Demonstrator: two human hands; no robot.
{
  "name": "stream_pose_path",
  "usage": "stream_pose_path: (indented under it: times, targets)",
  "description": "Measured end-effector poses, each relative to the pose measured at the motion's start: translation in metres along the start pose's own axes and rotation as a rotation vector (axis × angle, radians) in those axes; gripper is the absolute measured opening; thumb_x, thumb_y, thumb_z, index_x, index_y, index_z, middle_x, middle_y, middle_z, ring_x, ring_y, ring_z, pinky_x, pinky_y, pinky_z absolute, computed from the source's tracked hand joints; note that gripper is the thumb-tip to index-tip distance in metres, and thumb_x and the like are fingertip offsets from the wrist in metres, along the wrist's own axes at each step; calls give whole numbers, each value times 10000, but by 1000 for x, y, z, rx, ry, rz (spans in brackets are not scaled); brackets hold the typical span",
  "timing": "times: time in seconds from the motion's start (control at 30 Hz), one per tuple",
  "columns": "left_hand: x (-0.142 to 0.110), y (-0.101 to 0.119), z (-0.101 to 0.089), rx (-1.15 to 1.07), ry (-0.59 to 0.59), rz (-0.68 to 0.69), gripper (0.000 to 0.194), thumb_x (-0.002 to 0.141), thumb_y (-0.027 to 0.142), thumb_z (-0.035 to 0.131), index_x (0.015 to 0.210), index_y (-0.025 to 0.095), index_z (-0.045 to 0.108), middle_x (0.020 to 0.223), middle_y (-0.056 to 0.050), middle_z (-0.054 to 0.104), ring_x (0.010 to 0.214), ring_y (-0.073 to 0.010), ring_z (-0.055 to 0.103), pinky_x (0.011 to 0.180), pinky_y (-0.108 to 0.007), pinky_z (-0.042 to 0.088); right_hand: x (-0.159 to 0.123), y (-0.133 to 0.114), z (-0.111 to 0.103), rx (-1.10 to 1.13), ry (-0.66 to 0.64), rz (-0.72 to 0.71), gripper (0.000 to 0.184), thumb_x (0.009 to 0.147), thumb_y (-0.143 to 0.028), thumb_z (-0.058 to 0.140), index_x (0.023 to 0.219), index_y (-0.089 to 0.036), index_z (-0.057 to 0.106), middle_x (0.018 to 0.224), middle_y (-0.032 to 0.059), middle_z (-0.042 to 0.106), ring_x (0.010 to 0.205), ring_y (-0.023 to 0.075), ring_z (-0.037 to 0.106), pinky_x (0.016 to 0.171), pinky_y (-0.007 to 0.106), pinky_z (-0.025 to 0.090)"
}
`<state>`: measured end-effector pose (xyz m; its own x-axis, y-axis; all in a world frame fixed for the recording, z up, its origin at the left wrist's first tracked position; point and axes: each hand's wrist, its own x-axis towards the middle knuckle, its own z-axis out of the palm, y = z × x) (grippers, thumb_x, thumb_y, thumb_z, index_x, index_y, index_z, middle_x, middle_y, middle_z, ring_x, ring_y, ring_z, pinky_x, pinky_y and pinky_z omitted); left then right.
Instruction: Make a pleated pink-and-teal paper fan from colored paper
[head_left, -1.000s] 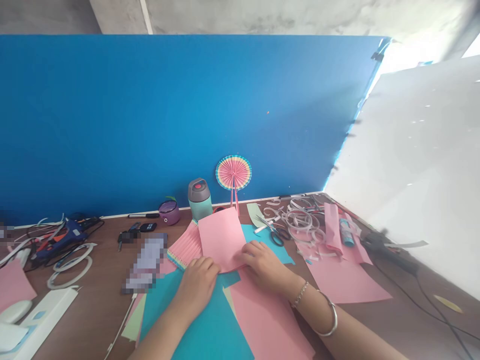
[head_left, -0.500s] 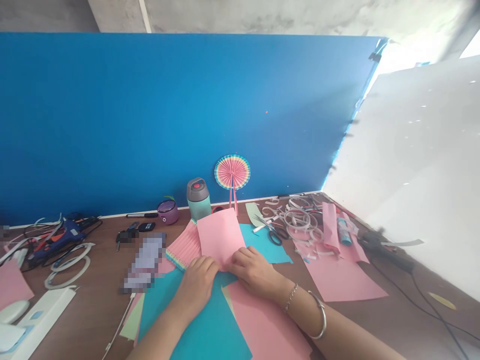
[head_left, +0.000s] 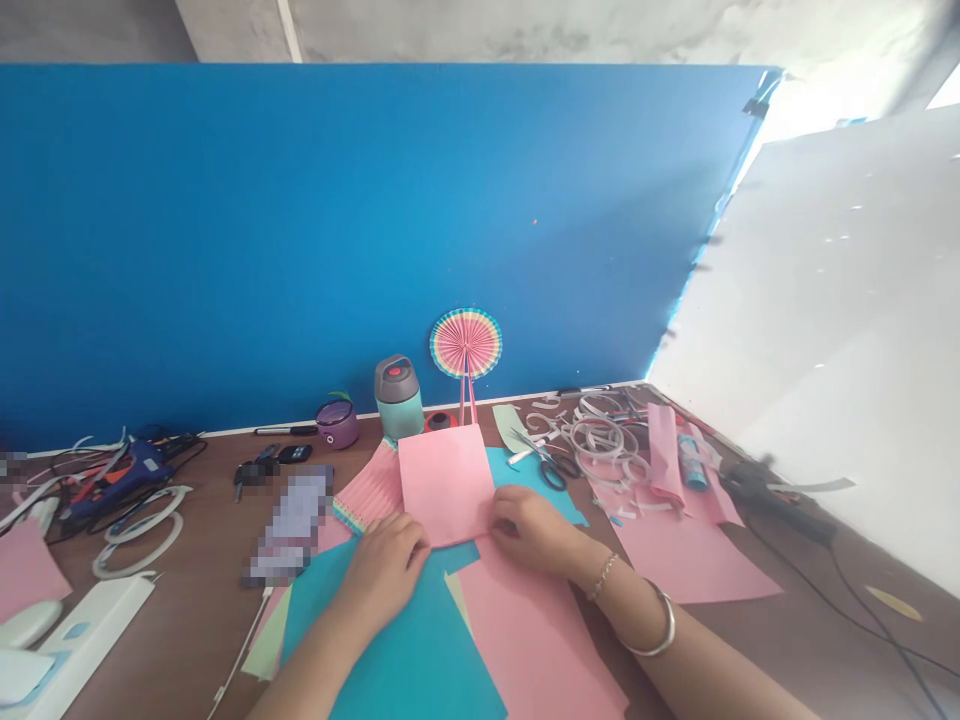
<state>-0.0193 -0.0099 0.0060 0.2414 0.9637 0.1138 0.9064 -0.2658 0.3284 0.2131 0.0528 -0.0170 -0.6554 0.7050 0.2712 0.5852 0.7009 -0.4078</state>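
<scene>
On the brown surface (head_left: 202, 540), the square pink sheet (head_left: 446, 485) lies between the left hand (head_left: 384, 568) and the right hand (head_left: 536, 535). Curled fingers meet its lower corners; whether either grip pinches cannot be told. Steadying this edge seems to need even pressure.

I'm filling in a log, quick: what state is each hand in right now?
Left hand: fingers curled at the square pink sheet's lower left corner; grip can't be told.
Right hand: fingers bent at its lower right corner; grip can't be told.
</scene>
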Motion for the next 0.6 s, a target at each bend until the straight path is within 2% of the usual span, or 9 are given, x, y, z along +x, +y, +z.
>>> stream_pose_path:
  times: [0.13,0.27,0.4,0.6]
  targets:
    - [0,0,-5,-45,-25,-64,195,840,177,447,713,198,593,822,-36,633,817,-203,580,720,-320,407,-3,8,-6,158,-4,74,145,759,-75,523,695,-185,592,808,16,591,795,150,541,695,256,411]
    - [0,-3,-5,-54,3,-110,227,852,211,428,698,196,595,797,-42,624,795,-205,589,687,-310,416,-2,11,-7,180,20,143,139,796,-165,547,665,-188,587,800,17,583,825,167,543,725,282,432]
    - [0,-7,-3,-68,28,-117,237,850,214,420,686,194,591,790,-46,614,795,-205,589,682,-306,425,-1,15,-5,220,3,197,214,823,-276,564,632,-183,591,835,29,584,836,171,547,745,300,441]
    - [0,-9,-1,-73,61,-118,221,836,220,444,664,198,580,786,-47,610,816,-212,587,698,-314,437,1,16,-4,242,9,230,277,814,-269,564,554,-180,529,822,23,582,817,161,547,738,296,434]
